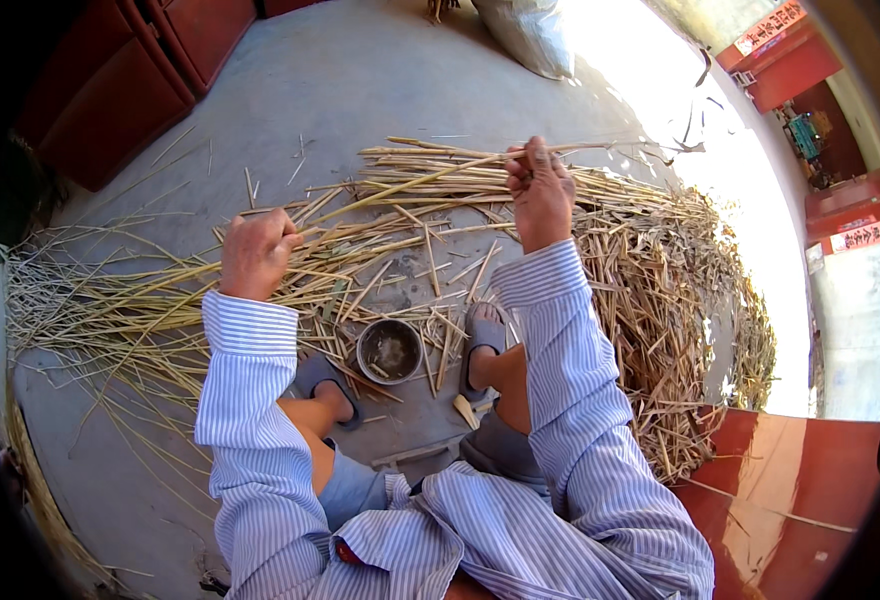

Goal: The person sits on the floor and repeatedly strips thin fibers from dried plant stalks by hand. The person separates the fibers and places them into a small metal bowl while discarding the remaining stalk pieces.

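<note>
My left hand (257,255) curls tight around a stalk (410,187); my right hand (540,200) pinches it, beyond the bowl (390,379).

Me and a long stalk (407,186)
My left hand (255,250) and right hand (540,195) hold it; a bowl (362,364) sits between my feet (485,318)

And there's passing room between left hand (256,255) and right hand (542,200), one stalk (410,186) barring it; straw heap (650,310) crowding right of the right hand, metal bowl (361,362) bodyward between both
</note>
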Action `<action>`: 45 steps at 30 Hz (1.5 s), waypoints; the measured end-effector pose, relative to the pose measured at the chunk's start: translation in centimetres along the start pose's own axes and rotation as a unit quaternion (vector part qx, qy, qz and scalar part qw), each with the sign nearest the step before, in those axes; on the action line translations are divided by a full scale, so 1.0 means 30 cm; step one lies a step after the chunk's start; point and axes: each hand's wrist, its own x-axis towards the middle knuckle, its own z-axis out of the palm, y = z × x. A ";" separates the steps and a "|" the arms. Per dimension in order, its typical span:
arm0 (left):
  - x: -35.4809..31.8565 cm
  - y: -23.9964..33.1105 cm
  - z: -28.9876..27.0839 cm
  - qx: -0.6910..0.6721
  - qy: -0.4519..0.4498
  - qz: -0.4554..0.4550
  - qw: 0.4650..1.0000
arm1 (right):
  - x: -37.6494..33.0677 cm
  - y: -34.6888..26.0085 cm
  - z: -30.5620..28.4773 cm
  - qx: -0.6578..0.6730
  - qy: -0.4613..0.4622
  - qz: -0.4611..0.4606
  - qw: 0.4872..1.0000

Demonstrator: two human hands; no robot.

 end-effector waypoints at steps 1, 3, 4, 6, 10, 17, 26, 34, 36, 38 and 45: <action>0.005 0.001 0.016 -0.032 -0.002 -0.016 0.999 | 0.045 -0.037 -0.085 -0.006 0.032 -0.016 0.999; 0.009 0.003 0.031 -0.088 -0.008 -0.050 0.995 | 0.049 -0.051 -0.137 0.018 0.045 0.014 0.999; 0.031 0.067 0.035 -0.174 -0.012 -0.048 0.983 | 0.030 -0.045 -0.113 0.009 0.023 0.030 0.999; 0.070 0.217 0.047 -0.172 0.049 0.040 0.983 | -0.059 0.005 -0.004 -0.007 -0.026 0.072 0.997; 0.096 0.296 0.079 -0.332 0.041 -0.069 0.940 | -0.048 -0.014 -0.017 0.020 -0.015 0.045 0.999; 0.137 0.355 0.104 -0.306 0.032 0.021 0.951 | -0.142 0.016 0.027 0.047 -0.180 0.164 0.969; 0.133 0.369 0.114 -0.152 0.171 0.106 0.968 | -0.119 0.022 0.036 0.007 -0.032 0.104 0.994; 0.082 0.191 0.043 -0.243 0.084 -0.029 0.966 | 0.091 -0.160 -0.243 0.088 0.108 -0.011 0.990; 0.090 0.212 0.055 -0.232 0.082 -0.007 0.969 | 0.092 -0.144 -0.258 0.128 0.068 -0.004 0.990; 0.093 0.224 0.063 -0.237 0.074 -0.008 0.969 | 0.053 -0.127 -0.190 0.145 -0.040 0.036 0.988; 0.102 0.269 0.064 -0.246 0.090 0.008 0.965 | -0.025 -0.075 -0.055 0.054 -0.033 0.063 0.996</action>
